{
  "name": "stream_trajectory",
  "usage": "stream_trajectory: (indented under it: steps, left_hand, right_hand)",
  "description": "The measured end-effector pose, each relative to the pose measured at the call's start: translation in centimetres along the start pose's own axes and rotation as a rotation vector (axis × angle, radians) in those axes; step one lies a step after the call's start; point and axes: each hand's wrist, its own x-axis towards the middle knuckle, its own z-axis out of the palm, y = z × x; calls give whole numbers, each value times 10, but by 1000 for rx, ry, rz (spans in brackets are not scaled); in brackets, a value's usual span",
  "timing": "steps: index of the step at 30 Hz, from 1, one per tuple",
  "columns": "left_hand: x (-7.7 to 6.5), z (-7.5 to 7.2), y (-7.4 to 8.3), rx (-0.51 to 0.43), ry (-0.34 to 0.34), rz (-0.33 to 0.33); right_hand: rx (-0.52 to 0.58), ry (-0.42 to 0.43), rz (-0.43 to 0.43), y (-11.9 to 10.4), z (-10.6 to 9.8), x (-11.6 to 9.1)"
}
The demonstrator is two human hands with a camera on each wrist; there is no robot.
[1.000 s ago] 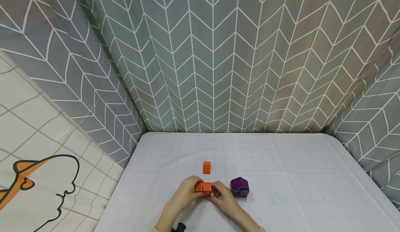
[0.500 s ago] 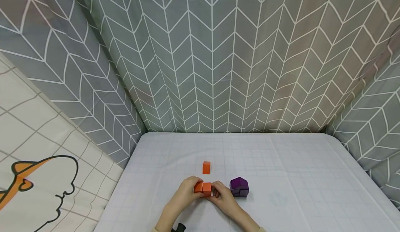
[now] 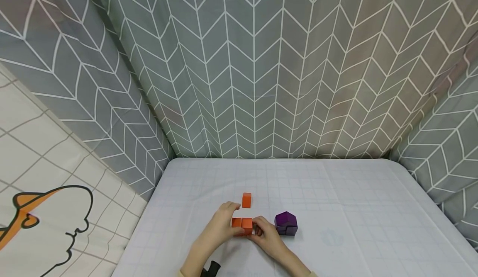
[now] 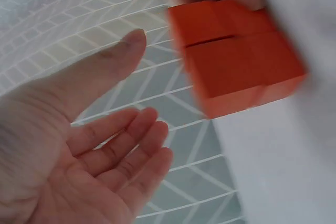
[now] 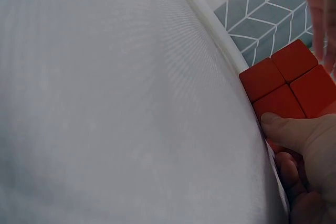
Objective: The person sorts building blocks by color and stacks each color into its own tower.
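Note:
A group of orange cubes (image 3: 247,224), set close against one another, is between the two hands in the head view. The right hand (image 3: 268,236) grips its right side; in the right wrist view the thumb (image 5: 281,129) lies on one face of the orange cubes (image 5: 287,83) and the other fingers curl below. My left hand (image 3: 220,224) stands spread at the left side of the group. The left wrist view shows that hand (image 4: 100,156) with nothing in it, its thumb and fingers apart from the orange cubes (image 4: 231,66).
Behind the group lies a separate orange block (image 3: 247,200). A purple many-sided block (image 3: 286,223) stands just right of the right hand. A black object (image 3: 212,268) shows by the left forearm. White cloth covers the table (image 3: 354,210), with patterned curtains (image 3: 261,82) around it.
The left hand has let go of the orange cubes; its fingers have opened and moved up and left. The right hand keeps its grip in the same place.

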Motion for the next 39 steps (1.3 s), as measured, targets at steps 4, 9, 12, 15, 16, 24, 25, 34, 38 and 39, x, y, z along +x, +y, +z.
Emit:
stream_trajectory:
  steps: [4,9,12,15,16,24,25,34,38,39]
  left_hand:
    - [5,-19,12,28,40,8]
    - [18,-41,23,57,147,53]
    - [29,-51,26,74,208,72]
    - [40,-58,29,85,245,89]
    - [44,-59,29,89,254,96]
    - [74,-42,20,100,196,79]
    - [77,-37,16,93,181,72]
    - [93,11,-24,71,62,-33]
    - [96,24,-34,51,21,-108]
    - [97,27,-36,44,8,-126]
  right_hand:
    - [9,-3,1,0,0,0]
    - [36,5,-6,2,1,0]
    - [17,-10,10,2,1,0]
    - [1,-29,26,2,-1,-1]
    - [-2,-34,29,1,-1,-1]
    - [22,-25,24,-3,-2,-2]
    - [27,-23,19,-3,-2,-3]
    - [33,-26,17,-3,0,-3]
    - [20,-27,8,-1,-1,-1]
    - [19,-27,5,-1,-1,-1]
